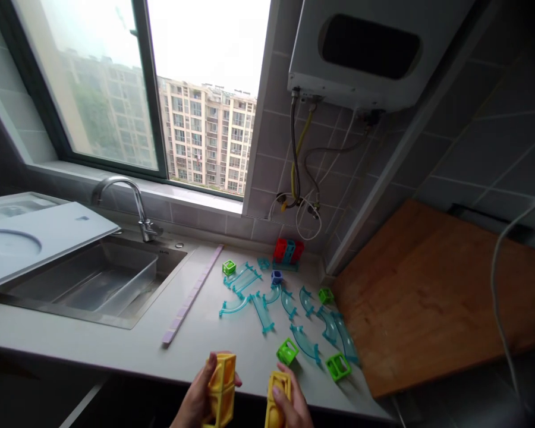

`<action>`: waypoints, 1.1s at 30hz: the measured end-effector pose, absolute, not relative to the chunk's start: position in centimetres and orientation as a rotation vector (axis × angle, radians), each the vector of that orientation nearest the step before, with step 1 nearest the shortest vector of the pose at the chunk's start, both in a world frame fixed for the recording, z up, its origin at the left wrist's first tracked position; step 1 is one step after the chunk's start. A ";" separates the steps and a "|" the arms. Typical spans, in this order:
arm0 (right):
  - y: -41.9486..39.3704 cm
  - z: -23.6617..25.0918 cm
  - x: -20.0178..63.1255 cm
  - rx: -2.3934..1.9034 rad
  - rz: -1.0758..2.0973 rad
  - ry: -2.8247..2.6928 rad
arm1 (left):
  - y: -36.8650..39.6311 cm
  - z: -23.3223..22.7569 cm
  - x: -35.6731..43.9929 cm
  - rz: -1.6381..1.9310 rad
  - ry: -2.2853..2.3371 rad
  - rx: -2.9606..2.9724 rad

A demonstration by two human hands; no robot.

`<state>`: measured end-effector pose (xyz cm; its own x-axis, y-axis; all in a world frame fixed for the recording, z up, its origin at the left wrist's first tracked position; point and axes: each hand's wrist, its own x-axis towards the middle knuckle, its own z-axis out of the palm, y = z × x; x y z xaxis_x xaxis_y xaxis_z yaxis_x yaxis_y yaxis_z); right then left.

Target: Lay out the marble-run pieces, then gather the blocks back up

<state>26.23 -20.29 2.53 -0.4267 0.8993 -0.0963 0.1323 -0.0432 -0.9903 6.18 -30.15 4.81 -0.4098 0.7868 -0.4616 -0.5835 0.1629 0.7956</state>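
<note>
At the near counter edge, the left hand (pixel 196 398) grips a stacked yellow plastic frame block (pixel 222 389); the right hand (pixel 289 407) clasps another yellow block (pixel 277 399). Beyond lie translucent blue track pieces (pixel 267 300), green cubes (pixel 288 351), and left, a steel sink (pixel 89 279).

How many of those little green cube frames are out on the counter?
4. One green cube sits far back near the purple strip, one beside the wooden board, and two near the front, and, close to the right hand. Others could be hidden.
</note>
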 end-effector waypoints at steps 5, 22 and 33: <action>-16.8 3.9 21.4 -1.051 0.972 -2.189 | -30.9 4.4 3.3 1.506 1.569 0.399; -16.0 -0.1 17.4 -0.829 0.554 -2.696 | -29.2 0.3 -2.2 1.022 2.292 1.257; -16.2 -1.9 16.9 -0.909 0.521 -2.542 | -23.9 -0.9 -2.1 0.361 2.563 1.564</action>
<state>16.89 -16.17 -1.88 -0.7136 0.6605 0.2333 0.5156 0.7207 -0.4634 -2.12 -23.90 -0.89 -0.4598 0.8877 0.0239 0.8597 0.4382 0.2624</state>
